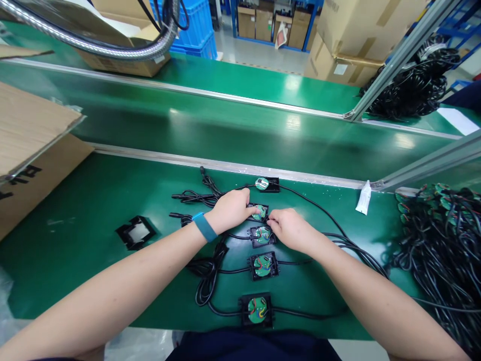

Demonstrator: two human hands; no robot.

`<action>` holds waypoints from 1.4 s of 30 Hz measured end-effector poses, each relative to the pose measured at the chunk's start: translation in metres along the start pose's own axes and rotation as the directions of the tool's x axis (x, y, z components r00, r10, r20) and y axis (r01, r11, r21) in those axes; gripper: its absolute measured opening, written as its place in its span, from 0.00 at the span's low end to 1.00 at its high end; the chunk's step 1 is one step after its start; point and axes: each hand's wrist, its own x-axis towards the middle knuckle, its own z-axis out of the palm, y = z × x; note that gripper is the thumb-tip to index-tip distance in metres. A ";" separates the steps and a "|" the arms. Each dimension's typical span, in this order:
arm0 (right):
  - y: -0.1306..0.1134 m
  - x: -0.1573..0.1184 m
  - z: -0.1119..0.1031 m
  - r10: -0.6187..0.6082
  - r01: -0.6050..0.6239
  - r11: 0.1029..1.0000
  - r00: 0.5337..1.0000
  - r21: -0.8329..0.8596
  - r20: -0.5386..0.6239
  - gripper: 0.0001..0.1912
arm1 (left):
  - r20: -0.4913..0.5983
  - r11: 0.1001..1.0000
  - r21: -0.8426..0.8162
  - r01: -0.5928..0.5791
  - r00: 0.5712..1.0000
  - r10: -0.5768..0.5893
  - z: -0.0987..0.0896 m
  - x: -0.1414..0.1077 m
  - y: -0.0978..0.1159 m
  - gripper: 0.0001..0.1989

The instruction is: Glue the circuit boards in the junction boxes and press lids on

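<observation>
Both arms reach forward, and the left hand (231, 208) and right hand (291, 228) bend around a small black box (266, 209) on the green counter (112, 195). I cannot tell if either grip is closed. Blue crates (195, 27) and brown boxes (355, 30) stand behind.

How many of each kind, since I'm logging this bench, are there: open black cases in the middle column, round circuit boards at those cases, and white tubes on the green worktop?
Open black cases: 5
Round circuit boards: 5
White tube: 1
Total: 11
</observation>
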 end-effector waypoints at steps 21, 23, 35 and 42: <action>-0.023 -0.011 0.004 0.056 -0.033 0.916 0.997 -0.399 0.046 0.12 | 0.017 0.993 0.062 -0.098 0.995 0.097 -0.001 0.000 0.002 0.15; -0.027 -0.013 0.003 0.071 -0.045 0.911 0.996 -0.409 0.049 0.12 | 0.014 0.992 0.051 -0.117 0.993 0.117 -0.002 0.001 0.001 0.14; -0.014 0.000 0.000 0.080 -0.054 0.945 0.995 -0.322 0.067 0.13 | 0.014 0.997 -0.032 -0.076 0.997 0.077 0.011 -0.002 0.000 0.08; 0.016 0.014 0.000 0.016 -0.017 0.998 1.000 0.053 0.007 0.11 | 0.063 0.997 -0.011 -0.081 0.995 0.082 0.009 0.000 0.002 0.07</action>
